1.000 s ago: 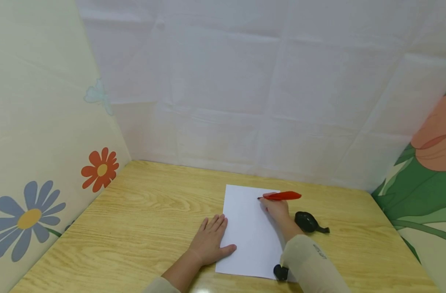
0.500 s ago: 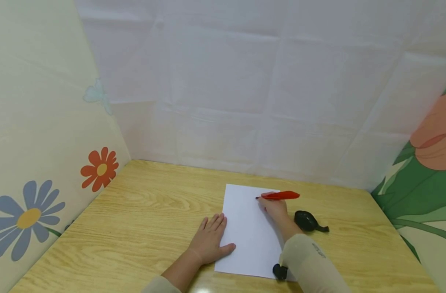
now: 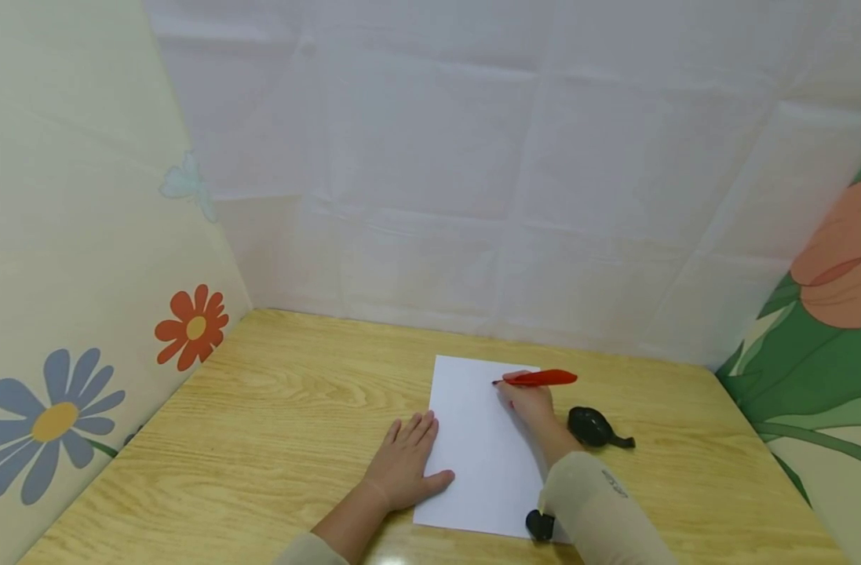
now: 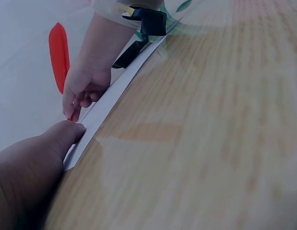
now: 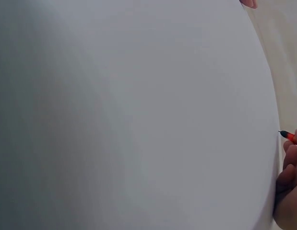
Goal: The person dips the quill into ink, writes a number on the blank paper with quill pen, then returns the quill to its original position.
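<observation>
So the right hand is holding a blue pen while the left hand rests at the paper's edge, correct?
Not quite: the pen is red, not blue, as the head view shows. The right hand does hold it, and the left hand rests at the edge of the paper.

Ppr sheet (image 3: 478, 455) looks matt, tbl (image 3: 282, 408) smooth wood-grain.

Paper (image 3: 476, 455): right edge was partly hidden behind the right hand (image 3: 532, 404) and sleeve (image 3: 603, 510).
Feather pen (image 3: 546, 377): tip was too small to tell contact.
Left hand (image 3: 403, 467): was mostly cut off by the right wrist view's top edge.
Sleeve print (image 3: 614, 484): was too small to read.
Black object (image 3: 539, 525): was too small to identify.
</observation>
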A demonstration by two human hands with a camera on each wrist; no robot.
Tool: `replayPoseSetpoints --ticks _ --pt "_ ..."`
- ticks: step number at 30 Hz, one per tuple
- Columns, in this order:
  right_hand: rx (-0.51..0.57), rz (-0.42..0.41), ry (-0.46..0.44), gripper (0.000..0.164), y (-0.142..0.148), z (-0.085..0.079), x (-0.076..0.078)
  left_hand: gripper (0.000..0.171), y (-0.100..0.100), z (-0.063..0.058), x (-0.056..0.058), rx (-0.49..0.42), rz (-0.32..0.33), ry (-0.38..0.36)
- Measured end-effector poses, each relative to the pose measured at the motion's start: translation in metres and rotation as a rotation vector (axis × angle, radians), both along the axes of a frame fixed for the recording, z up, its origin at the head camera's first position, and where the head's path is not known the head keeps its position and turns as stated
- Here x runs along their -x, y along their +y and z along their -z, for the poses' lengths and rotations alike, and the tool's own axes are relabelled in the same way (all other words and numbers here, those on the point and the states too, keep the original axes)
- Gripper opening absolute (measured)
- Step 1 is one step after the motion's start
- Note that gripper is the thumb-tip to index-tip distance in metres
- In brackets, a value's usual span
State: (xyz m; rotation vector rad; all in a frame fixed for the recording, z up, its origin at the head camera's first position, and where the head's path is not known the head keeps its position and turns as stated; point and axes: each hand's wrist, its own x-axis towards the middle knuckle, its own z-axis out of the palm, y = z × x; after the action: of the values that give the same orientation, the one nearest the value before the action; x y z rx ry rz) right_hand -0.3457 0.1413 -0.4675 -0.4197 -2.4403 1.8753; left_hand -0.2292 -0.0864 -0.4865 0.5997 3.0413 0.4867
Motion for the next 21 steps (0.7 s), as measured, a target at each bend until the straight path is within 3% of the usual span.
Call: replayPoseSetpoints --ticks 6,21 --pt "-0.008 -0.003 0.005 0.022 -0.0001 0.0005 0.0004 0.073 -0.0006 0.0006 0.0005 0.026 0.019 0.019" --pt "0.018 -0.022 -0.028 0.023 -0.0017 -0.0006 -0.0006 0.073 0.0006 -0.0013 0.0004 0.043 0.013 0.017"
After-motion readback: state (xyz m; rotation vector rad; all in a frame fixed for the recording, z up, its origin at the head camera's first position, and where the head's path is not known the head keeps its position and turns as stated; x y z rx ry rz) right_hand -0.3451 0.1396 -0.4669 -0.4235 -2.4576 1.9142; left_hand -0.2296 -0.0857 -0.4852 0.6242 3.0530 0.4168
